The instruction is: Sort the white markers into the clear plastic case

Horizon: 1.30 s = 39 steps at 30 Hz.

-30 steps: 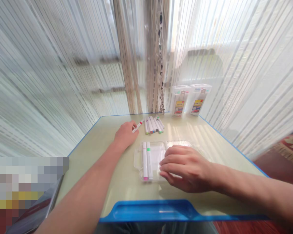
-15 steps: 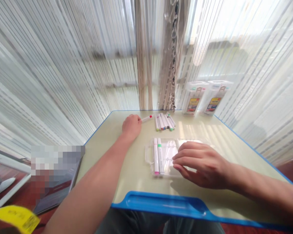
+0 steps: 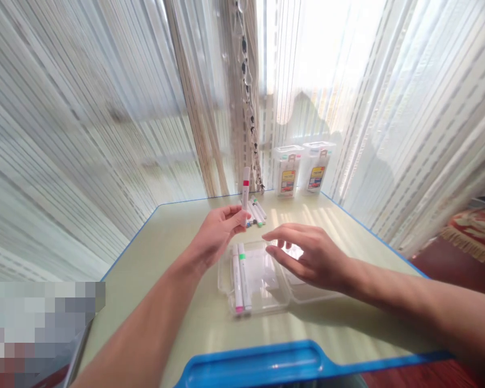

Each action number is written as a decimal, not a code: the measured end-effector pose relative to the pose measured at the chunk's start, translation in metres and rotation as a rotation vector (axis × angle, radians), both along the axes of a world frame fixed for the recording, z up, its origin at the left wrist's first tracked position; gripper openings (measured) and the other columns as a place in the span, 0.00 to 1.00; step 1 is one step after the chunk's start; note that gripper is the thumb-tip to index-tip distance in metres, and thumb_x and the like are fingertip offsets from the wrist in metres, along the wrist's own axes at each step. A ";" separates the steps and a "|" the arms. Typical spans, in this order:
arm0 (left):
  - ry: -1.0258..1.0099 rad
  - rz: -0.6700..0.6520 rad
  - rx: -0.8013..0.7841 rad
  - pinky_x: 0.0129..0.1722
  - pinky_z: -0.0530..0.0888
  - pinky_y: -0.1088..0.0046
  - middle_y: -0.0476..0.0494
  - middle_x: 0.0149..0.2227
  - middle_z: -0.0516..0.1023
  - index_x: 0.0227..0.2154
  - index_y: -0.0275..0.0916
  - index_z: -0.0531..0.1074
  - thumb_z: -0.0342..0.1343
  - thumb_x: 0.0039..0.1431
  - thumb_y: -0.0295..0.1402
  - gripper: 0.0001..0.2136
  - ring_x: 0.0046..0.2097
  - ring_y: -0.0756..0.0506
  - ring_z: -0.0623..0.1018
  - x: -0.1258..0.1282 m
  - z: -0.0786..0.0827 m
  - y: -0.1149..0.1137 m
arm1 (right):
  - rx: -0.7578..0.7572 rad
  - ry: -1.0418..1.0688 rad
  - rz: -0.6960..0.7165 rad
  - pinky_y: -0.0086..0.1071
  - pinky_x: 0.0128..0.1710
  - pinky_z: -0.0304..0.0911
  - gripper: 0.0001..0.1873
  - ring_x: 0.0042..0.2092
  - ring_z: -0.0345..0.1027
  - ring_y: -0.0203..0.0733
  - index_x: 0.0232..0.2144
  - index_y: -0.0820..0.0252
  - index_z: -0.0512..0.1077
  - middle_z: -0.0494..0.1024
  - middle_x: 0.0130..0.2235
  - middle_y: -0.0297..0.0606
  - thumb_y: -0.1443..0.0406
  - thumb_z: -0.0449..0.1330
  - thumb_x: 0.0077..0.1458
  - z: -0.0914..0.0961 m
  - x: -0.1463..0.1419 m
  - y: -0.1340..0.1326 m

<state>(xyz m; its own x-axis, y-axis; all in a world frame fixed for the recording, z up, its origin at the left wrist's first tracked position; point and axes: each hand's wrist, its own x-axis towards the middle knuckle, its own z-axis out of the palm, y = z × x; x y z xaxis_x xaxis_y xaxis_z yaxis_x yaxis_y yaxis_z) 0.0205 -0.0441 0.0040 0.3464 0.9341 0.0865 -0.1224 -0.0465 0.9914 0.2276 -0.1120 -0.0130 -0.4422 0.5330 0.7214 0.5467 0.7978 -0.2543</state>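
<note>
White marker (image 3: 245,196), pinched low by the left hand (image 3: 220,229), could tip from so short a grip, the right hand (image 3: 313,250) spread, empty, above the clear case (image 3: 262,269).

We get strong daylight through the string curtain (image 3: 145,108), brightest at upper right, where it burns out to white. Pale streaks of sun cross the far right of the table (image 3: 141,258), and we see a soft shadow below the right forearm (image 3: 396,299). Glare whitens parts of the clear case (image 3: 262,269). Fine print on the standing boxes (image 3: 288,178) is too soft for us to read. The wide view stretches towards its edges; a pixelated patch (image 3: 40,328) covers the lower left.
</note>
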 end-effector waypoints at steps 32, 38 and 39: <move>0.172 -0.049 0.155 0.28 0.73 0.72 0.48 0.24 0.78 0.29 0.36 0.73 0.72 0.48 0.38 0.14 0.25 0.50 0.75 0.005 0.006 -0.017 | -0.535 0.657 -0.018 0.27 0.20 0.65 0.19 0.25 0.69 0.34 0.35 0.63 0.76 0.77 0.27 0.35 0.53 0.71 0.52 0.001 0.008 0.022; 0.271 -0.125 0.189 0.22 0.67 0.76 0.50 0.20 0.74 0.25 0.37 0.68 0.72 0.48 0.39 0.18 0.23 0.51 0.73 0.010 0.007 -0.023 | -0.614 0.663 0.004 0.27 0.23 0.64 0.23 0.25 0.70 0.35 0.31 0.61 0.74 0.77 0.26 0.34 0.53 0.77 0.43 0.000 0.007 0.020; 0.275 -0.121 0.195 0.22 0.67 0.77 0.50 0.20 0.74 0.25 0.37 0.68 0.72 0.48 0.39 0.18 0.23 0.51 0.73 0.010 0.007 -0.023 | -0.632 0.678 0.008 0.27 0.22 0.63 0.23 0.25 0.69 0.35 0.30 0.61 0.73 0.77 0.26 0.34 0.53 0.77 0.42 0.001 0.006 0.019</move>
<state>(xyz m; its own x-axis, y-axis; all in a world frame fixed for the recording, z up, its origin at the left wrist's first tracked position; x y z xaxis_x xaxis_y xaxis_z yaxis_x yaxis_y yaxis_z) 0.0306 -0.0667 0.0109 0.4889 0.8599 0.1471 0.1312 -0.2392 0.9621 0.2339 -0.0926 -0.0123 -0.0372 0.9143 0.4033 0.1176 0.4047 -0.9068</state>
